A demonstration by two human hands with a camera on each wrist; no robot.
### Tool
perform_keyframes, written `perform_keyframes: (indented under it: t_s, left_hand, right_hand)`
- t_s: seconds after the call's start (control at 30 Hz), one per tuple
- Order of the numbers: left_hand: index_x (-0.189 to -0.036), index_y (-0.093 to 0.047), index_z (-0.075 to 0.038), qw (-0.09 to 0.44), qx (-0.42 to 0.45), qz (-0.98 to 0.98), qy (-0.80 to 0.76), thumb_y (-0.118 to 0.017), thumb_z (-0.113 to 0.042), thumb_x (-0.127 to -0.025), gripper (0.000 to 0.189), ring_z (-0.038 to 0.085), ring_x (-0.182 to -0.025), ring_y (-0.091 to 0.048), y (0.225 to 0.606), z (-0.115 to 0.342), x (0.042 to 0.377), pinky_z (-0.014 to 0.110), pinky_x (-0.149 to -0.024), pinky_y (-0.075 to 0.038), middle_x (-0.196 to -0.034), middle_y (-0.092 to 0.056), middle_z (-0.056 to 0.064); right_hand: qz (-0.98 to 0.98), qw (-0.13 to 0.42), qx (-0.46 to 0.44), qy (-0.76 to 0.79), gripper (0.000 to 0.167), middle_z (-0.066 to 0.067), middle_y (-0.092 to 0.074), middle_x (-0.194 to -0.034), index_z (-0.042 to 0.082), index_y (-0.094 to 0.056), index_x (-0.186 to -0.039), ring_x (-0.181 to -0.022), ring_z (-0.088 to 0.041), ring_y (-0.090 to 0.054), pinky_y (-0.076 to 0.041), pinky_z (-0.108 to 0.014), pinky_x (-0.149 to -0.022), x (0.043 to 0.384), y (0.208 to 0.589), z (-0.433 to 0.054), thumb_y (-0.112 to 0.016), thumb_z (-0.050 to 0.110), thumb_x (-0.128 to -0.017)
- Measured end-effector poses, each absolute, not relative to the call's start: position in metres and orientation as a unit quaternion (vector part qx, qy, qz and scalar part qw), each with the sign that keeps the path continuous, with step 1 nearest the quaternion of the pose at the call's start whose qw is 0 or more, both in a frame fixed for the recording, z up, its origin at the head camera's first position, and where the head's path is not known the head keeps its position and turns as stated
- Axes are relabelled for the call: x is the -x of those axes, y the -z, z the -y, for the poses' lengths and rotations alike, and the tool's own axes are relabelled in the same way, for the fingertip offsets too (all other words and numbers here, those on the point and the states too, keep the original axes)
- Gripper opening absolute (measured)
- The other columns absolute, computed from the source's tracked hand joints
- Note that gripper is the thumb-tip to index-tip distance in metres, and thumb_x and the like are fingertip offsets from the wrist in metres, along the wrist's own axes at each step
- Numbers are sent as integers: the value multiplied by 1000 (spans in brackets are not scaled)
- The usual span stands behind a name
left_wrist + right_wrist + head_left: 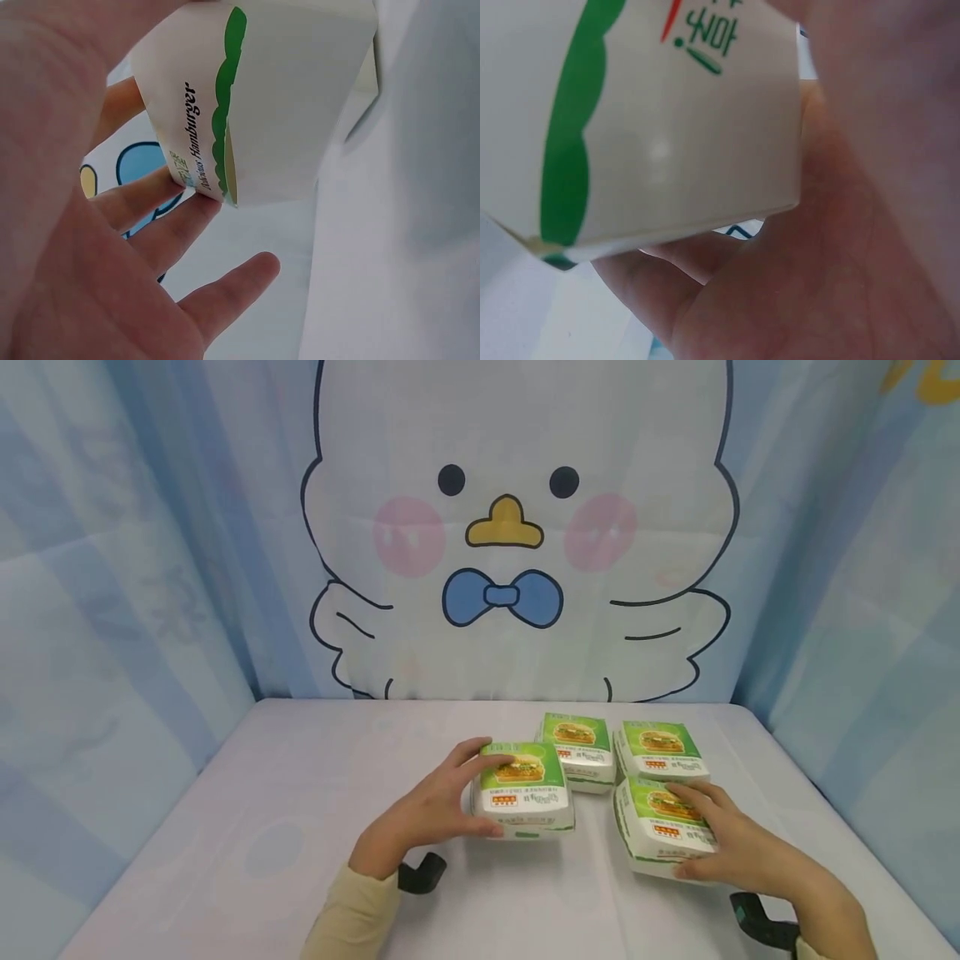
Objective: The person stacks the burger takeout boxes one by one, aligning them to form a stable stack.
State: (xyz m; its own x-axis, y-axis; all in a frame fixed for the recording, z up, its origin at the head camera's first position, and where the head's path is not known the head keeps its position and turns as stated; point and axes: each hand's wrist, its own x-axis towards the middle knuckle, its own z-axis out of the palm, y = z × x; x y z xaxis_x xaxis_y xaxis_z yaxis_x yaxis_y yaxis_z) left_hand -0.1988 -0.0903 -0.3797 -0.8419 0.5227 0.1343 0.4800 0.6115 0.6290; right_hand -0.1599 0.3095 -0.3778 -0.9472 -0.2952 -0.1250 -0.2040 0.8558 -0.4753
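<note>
My left hand (pixel 427 810) grips a green-and-white hamburger box (pixel 522 814) by its left side, thumb on the near side and fingers over the top and far side. In the left wrist view, the box (pixel 292 97) shows "Hamburger" lettering and a scalloped green strip; the lowest finger in that view points away from it. My right hand (pixel 757 852) holds another hamburger box (pixel 645 843) from its right, fingers over the top and thumb at the near side. Close up in the right wrist view, this carton (pixel 682 142) hides part of the fingers.
Two more hamburger boxes stand behind the held ones, one at the back middle (pixel 588 768) and one at the back right (pixel 660 739). They rest on a pale cloth-covered table (pixel 247 827). Printed curtains (pixel 517 652) enclose the back and both sides.
</note>
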Motion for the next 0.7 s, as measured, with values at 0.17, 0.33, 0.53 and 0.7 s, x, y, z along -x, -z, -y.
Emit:
perform_keyframes:
  t_s: [0.17,0.33,0.53,0.7]
  left_hand:
    - [-145,-43,-44,34,-284,-896,-340,-85,-42,-76,81,30,-142,-37,378,93,198,56,-109,-43,-164,-18,-3]
    - [-145,-44,-43,25,-273,-900,-340,-86,-37,-75,81,29,-143,-36,379,101,196,56,-108,-43,-164,-20,-3]
    - [-145,-46,-32,12,-263,-899,-349,-87,-28,-74,83,30,-142,-38,383,115,195,55,-108,-43,-162,-24,0]
    - [-147,-44,-26,0,-268,-896,-353,-86,-23,-73,85,30,-140,-39,384,125,198,53,-108,-42,-161,-26,3]
  right_hand:
    - [-955,100,132,247,104,-29,-17,-152,9,-26,-154,-117,-41,-46,-48,-51,-84,158,377,-311,-84,40,-73]
    - [-954,97,137,248,104,-29,-18,-151,10,-26,-154,-116,-41,-46,-48,-51,-84,158,377,-311,-84,40,-73]
    - [-957,95,131,242,104,-28,-18,-151,10,-26,-154,-116,-40,-46,-48,-51,-84,159,376,-312,-84,41,-74]
    - [-958,93,128,238,104,-28,-19,-151,10,-26,-154,-115,-40,-47,-48,-51,-84,158,376,-312,-84,40,-73]
